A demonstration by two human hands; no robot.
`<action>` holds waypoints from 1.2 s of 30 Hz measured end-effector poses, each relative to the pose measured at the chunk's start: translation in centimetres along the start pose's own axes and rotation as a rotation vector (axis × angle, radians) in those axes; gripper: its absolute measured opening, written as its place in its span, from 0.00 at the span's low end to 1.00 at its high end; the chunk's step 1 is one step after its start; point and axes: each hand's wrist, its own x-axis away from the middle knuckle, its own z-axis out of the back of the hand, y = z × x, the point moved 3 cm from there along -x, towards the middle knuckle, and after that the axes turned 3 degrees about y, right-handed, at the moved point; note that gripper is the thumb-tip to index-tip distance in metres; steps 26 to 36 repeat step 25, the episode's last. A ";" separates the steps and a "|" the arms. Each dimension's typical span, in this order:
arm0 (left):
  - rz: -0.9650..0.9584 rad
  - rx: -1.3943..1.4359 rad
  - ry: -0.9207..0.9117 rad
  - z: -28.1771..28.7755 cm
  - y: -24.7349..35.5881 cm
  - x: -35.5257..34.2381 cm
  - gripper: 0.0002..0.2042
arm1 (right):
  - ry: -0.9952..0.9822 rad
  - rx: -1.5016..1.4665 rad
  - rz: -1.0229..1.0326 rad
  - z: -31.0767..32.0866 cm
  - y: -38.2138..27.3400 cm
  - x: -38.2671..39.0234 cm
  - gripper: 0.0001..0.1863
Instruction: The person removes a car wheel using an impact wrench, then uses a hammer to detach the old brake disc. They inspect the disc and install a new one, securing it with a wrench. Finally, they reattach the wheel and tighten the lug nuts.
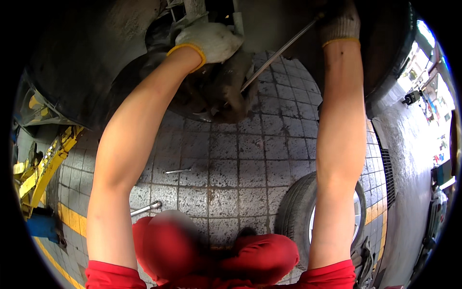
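Observation:
My left hand [211, 42], in a whitish knit glove with a yellow cuff, is up against the dark wheel hub and suspension parts [226, 91] of a raised vehicle. Its fingers curl out of sight, and what they grip is hidden. Farther right, my right hand [340, 24], gloved alike, is partly lost in shadow. It closes around the upper end of a long, thin metal bar [284, 49]. The bar slants down to the left, its lower end meeting the hub parts; the exact contact is unclear.
A removed wheel with tire [293, 207] stands beside my right arm. On the tiled floor [224, 166] lie a small wrench [177, 171] and a larger chrome tool [147, 208]. A yellow metal jack or stand [45, 171] is at the left. Dark bodywork [86, 53] hangs overhead.

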 end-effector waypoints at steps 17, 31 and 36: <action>0.529 0.759 -0.247 1.6 -1.1 -0.2 0.20 | 0.406 0.136 0.114 -5.7 -4.2 7.6 0.12; 0.637 0.913 -0.276 3.6 -1.3 2.0 0.18 | 0.147 0.103 0.207 -4.7 -3.9 6.7 0.20; 0.637 0.913 -0.276 3.6 -1.3 2.0 0.18 | 0.147 0.103 0.207 -4.7 -3.9 6.7 0.20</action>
